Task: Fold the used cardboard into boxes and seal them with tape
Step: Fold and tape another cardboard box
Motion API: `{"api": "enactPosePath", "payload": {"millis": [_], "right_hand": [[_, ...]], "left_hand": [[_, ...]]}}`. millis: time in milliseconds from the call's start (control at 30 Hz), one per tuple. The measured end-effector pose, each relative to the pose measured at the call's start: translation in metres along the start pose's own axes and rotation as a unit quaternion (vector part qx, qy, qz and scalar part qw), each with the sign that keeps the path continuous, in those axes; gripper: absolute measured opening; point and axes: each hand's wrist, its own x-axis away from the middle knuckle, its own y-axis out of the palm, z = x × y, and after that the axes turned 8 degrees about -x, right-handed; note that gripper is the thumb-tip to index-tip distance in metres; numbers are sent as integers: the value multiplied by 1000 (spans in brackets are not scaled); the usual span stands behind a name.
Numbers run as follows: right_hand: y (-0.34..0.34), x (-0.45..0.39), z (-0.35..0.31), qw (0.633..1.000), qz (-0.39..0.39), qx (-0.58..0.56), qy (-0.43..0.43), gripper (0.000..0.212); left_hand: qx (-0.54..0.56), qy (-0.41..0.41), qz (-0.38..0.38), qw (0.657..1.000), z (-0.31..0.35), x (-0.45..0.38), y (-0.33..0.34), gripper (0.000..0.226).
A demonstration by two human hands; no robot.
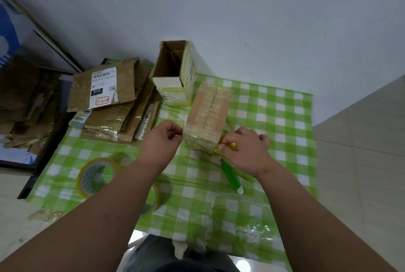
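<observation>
Both hands work a taped brown box (207,118) lying between them: left hand (163,141) pinches tape at its near left corner, right hand (245,146) grips a yellow-bladed cutter (232,173), partly hidden. Beyond the left hand, flattened cardboard (103,94) bears a label reading "010" and "3-3-10". An open box (175,72) stands behind, its print unreadable.

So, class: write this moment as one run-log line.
left hand: pinching tape end beside taped box | right hand: gripping yellow tool at box corner | tape roll: idle on tablecloth
</observation>
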Motion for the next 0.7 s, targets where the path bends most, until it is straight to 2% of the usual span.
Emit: {"api": "enactPosePath", "payload": {"millis": [267, 567, 700], "right_hand": [[3, 1, -5, 998, 39, 39, -2, 23], [21, 0, -16, 991, 119, 60, 14, 42], [23, 0, -15, 993, 99, 61, 28, 41]], "left_hand": [[-24, 28, -18, 999, -5, -6, 1, 11], [-70, 42, 34, 996, -4, -7, 6, 15], [-43, 43, 27, 998, -7, -6, 7, 16]]}}
